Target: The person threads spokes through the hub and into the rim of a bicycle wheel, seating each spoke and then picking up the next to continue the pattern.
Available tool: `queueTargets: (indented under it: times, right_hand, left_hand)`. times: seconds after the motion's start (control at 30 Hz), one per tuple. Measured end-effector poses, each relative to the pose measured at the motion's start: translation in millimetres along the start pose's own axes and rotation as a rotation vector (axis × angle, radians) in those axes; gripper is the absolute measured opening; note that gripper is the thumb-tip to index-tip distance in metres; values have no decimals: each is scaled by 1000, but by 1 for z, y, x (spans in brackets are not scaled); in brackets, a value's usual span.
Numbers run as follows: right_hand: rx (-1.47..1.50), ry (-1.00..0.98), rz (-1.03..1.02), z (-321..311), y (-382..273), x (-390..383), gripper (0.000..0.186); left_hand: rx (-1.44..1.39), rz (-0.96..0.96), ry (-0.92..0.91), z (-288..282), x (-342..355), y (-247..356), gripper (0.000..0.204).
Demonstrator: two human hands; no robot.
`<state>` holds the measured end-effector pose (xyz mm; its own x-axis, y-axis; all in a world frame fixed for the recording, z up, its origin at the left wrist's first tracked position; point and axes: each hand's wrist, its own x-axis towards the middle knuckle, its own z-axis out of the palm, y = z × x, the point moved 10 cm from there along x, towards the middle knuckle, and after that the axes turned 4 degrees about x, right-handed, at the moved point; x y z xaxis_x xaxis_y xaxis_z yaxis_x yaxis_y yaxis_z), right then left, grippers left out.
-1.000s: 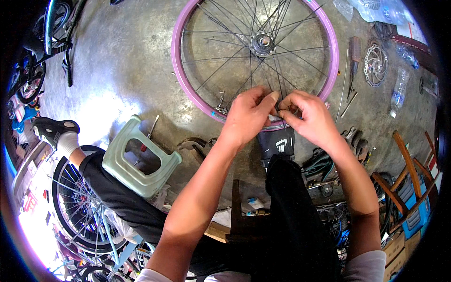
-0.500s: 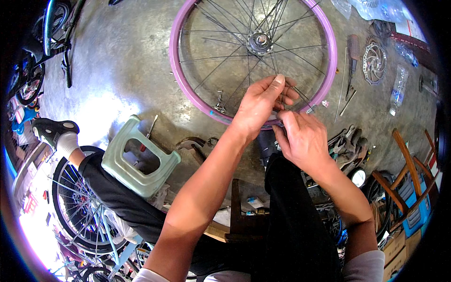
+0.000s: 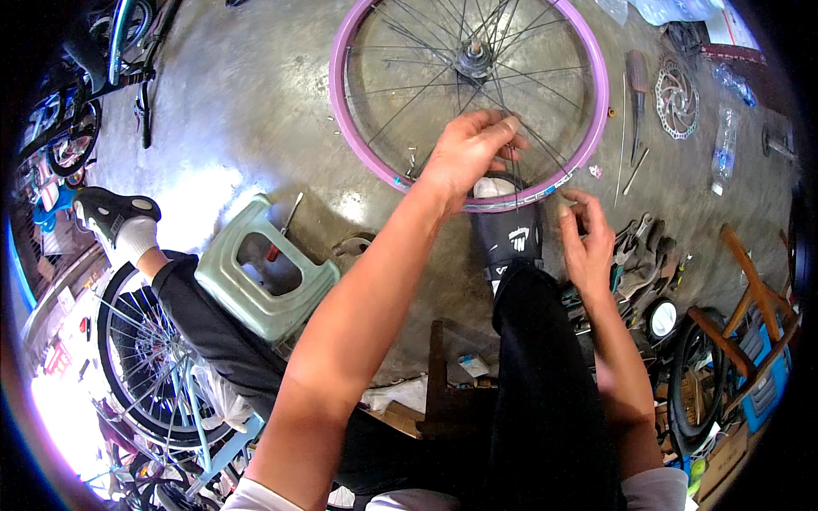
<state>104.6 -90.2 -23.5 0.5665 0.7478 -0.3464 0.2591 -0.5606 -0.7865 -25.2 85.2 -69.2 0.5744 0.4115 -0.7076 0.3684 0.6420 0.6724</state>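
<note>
The wheel [image 3: 340, 94] has a purple rim and dark spokes around a metal hub [image 3: 474, 60], and lies flat on the floor. My left hand [image 3: 474, 153] is over its near part, thumb and fingers pinched on a dark spoke [image 3: 516, 183] that reaches down to the near rim. My right hand [image 3: 589, 247] is just outside the rim at the lower right. Its fingers are loosely bent, apart from the thumb, and I see nothing in them. My shoe [image 3: 504, 238] touches or sits just under the near rim.
A pale green stool [image 3: 281, 311] stands at the left by a screwdriver [image 3: 285, 226]. Right of the wheel lie another screwdriver [image 3: 636, 72], a brake disc [image 3: 677, 102] and a plastic bottle [image 3: 725, 153]. Several hand tools [image 3: 635, 260] are heaped near my right hand; a wooden frame [image 3: 758, 298] stands beyond.
My right hand has come away from the near rim and moved right and down, its fingers opening. My left hand keeps its pinch, slightly higher. The near rim and my shoe now show.
</note>
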Motion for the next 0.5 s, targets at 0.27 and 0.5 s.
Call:
queueTargets:
  times: [0.27, 0.5]
  right_hand:
    - [313, 101, 126, -8, 37, -16, 23]
    - [396, 64, 227, 1, 76, -36, 23]
  left_hand:
    - [3, 190, 529, -85, -78, -1, 32]
    - [619, 315, 966, -139, -134, -95, 23]
